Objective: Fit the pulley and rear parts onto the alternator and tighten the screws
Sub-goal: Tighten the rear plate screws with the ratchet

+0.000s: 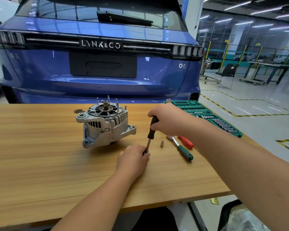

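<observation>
Right hand fingers clamped on driver handle; left hand fingers pinch its tip, likely fitting socket. Alternator on bench, 10 o'clock of hands, untouched.

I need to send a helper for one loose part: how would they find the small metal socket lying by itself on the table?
Start at the silver alternator on the wooden table and move right, past the black-handled driver held in both hands. The small silver socket stands alone on bare wood, left of the green-handled ratchet. It is loose, outside the green socket case.
</observation>
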Demonstrator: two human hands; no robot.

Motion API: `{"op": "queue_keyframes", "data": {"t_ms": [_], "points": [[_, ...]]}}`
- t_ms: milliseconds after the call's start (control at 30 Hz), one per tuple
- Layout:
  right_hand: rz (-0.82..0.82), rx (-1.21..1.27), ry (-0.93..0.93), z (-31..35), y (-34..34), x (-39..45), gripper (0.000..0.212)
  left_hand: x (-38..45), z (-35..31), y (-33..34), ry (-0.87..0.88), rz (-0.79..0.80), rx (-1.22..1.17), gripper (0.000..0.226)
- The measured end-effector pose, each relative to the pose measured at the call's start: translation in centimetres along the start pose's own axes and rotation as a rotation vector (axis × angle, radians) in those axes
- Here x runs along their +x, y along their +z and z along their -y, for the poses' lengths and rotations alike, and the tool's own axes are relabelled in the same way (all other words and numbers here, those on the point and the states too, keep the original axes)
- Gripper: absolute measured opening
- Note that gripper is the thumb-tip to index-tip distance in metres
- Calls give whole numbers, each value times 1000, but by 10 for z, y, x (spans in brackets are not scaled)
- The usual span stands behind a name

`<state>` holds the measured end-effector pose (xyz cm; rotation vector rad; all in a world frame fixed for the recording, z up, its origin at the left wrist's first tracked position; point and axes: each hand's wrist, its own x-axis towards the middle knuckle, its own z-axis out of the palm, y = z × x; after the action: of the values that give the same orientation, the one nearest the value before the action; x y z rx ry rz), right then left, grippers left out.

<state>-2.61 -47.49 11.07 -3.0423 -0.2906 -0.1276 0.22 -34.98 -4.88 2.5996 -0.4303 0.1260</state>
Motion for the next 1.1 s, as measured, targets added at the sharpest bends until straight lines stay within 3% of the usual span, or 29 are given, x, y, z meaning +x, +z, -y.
{"op": "queue_keyframes", "data": {"t_ms": [300,567,867,1033,1100], "points": [[77,91,-137,10,6,23,56,-1,-2,-1,31,-9,44,24],[-22,119,-55,-3,10,28,44,-1,-2,1,30,15,80,24],[-43,100,-51,-16,19,17,47,0,-4,1,21,20,74,23],[-37,137,-56,-15,22,21,47,2,-7,-1,21,-16,-90,28],[21,286,-43,-23,24,20,40,2,-7,-2,33,-11,-117,28]]}}
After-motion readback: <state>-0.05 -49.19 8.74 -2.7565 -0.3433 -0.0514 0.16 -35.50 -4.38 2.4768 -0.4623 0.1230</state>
